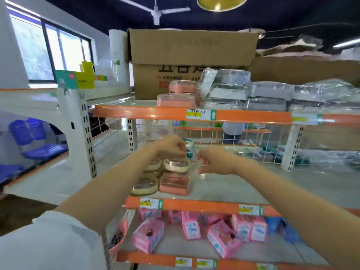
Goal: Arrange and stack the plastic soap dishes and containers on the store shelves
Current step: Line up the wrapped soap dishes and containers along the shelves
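Observation:
On the middle shelf (pixel 224 191) a cream soap dish with a clear lid (pixel 176 166) sits on top of a pink soap dish (pixel 174 183). To their left stands a stack of cream dishes (pixel 145 185). My left hand (pixel 171 146) curls its fingers down over the top of the clear-lidded dish. My right hand (pixel 213 161) pinches that dish's right end between thumb and fingers. The view is blurred, so the contact is hard to make out. Two more pink soap dishes (pixel 176 100) lie stacked on the top shelf (pixel 140 112).
Wrapped grey containers (pixel 268 94) and cardboard boxes (pixel 192 47) fill the top shelf. A teal item (pixel 190 148) stands behind my hands against the wire back grid (pixel 253 137). Pink boxes (pixel 194 228) fill the lower shelf. A shelf upright (pixel 87 137) stands at left.

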`<state>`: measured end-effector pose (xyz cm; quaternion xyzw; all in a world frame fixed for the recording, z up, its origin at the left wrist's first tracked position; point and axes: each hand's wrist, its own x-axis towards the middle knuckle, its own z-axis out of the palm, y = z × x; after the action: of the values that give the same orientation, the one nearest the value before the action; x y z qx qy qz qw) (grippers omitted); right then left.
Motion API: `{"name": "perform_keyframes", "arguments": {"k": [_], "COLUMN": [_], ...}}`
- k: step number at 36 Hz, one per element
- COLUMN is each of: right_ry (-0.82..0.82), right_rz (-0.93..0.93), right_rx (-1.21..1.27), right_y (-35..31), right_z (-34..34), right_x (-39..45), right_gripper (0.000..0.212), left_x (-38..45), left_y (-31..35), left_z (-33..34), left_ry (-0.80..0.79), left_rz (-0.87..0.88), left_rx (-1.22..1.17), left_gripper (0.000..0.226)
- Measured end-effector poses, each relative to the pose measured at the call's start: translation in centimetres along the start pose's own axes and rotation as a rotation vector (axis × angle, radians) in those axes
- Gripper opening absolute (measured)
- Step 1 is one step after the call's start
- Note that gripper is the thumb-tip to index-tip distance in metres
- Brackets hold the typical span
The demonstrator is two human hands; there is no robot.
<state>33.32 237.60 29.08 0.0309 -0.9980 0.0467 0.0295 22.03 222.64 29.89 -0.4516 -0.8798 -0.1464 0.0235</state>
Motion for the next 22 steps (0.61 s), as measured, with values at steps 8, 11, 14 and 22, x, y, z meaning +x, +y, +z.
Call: {"name": "perform_keyframes", "arguments": {"k": [8,11,14,22], "right_ry": [0.157,0.195,0.229,0.304], "right_rz": [-0.016,-0.011,0.001,0.048], "right_rx": [-0.108,-0.133,-0.159,-0.24], "right_y": [-0.1,-0.2,0.0,0.9], "right_z": [-7.1,-9.4,-11.4,-14.7], "right_x": [-2.4,-2.1,-1.3,2.7], "right_gripper": [0.045,0.049,0.055,0.039], "left_x": [0.2,0.7,1.6,4.7], "left_y": [3.1,3.4,3.1,0.5], "left_z": [-6.2,-8.3,-10.1,-12.4], "left_ry": [0.164,0.233,0.326,0.362], "left_rz": [0.098,0.102,0.094,0.061], "left_rx": [0.011,0.04,0.063,0.1], "left_gripper": [0.022,0.025,0.027,0.028]}}
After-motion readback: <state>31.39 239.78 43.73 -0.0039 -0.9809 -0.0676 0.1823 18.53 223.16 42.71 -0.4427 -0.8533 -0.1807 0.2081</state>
